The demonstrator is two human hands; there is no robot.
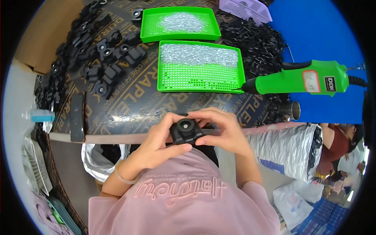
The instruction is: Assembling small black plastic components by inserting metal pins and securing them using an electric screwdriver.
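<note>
A black plastic part (183, 135) with a raised round boss and a pale dot at its centre sits between my hands, in front of my chest by the table's near edge. My left hand (154, 145) grips its left side, thumb along the near edge. From the right, my right hand (227, 133) holds the same part, thumb at its near right corner and fingers over the far side. The palms and some fingertips are hidden. Beyond the hands, a green tray (176, 84) holds many small silvery metal pieces, and another green tray (147, 33) holds a smaller heap.
A green electric screwdriver (290, 78) lies at the right. Similar black parts (113, 72) cover the table's left side; small black pieces (254, 47) are heaped at the right. A phone (77, 117) and a metal cup (291, 111) lie near the edge. Sacks (290, 152) stand below.
</note>
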